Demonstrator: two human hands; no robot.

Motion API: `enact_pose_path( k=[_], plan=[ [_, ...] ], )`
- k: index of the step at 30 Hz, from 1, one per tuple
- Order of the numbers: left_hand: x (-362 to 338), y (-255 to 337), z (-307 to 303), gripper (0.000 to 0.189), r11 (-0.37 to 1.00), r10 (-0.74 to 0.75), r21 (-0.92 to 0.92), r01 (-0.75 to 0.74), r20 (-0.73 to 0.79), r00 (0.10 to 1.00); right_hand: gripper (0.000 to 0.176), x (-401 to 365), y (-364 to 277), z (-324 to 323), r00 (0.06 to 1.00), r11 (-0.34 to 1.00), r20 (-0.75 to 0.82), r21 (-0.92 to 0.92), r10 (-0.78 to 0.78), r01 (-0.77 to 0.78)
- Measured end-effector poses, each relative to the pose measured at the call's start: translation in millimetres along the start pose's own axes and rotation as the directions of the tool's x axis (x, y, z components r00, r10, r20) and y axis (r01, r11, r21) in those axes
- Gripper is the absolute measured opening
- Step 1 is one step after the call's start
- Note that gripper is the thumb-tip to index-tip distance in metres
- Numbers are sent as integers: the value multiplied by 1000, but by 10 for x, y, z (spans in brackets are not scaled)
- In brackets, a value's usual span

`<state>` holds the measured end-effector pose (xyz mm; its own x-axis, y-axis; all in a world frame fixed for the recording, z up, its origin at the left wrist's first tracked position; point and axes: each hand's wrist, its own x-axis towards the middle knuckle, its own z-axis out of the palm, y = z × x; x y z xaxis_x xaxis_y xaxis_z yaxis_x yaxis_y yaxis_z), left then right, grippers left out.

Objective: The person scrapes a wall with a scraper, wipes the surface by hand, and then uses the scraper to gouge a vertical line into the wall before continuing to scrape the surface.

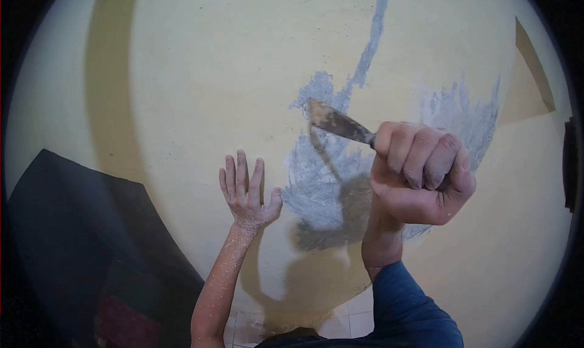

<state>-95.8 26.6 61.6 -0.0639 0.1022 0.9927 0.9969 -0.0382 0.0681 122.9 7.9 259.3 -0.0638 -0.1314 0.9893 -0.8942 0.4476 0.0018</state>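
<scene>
My right hand (423, 172) is closed in a fist around the handle of a scraper (344, 124). The scraper's flat blade points up and left, its dirty tip over a grey patch (319, 184) on the yellow wall (213, 93); whether it touches the wall I cannot tell. Left of the patch, my left hand (248, 193) rests with fingers spread against the wall, holding nothing. White dust specks cover my left wrist and forearm.
A narrow grey strip (372, 38) runs up the wall from the patch. More grey area (465, 117) spreads at the right. A large dark panel-like object (79, 226) stands at the lower left. Pale floor tiles (359, 322) show at the bottom.
</scene>
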Motion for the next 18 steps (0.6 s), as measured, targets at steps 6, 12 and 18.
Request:
enact_pose_path(
  k=[6, 12, 18],
  plan=[
    [-5, 8, 16, 66, 999, 0, -46, -1, -28, 1000, 36, -25, -33, -44, 998, 993, -34, -101, 52, -55],
    [-15, 8, 8, 67, 1000, 10, -27, -10, -13, 1000, 37, -105, 135, -34, 985, 981, -149, -161, 83, -107],
    [-15, 0, 18, 67, 1000, 10, -25, -10, -15, 1000, 35, -156, 76, -84, 997, 963, -65, -261, 44, -59]
  ],
)
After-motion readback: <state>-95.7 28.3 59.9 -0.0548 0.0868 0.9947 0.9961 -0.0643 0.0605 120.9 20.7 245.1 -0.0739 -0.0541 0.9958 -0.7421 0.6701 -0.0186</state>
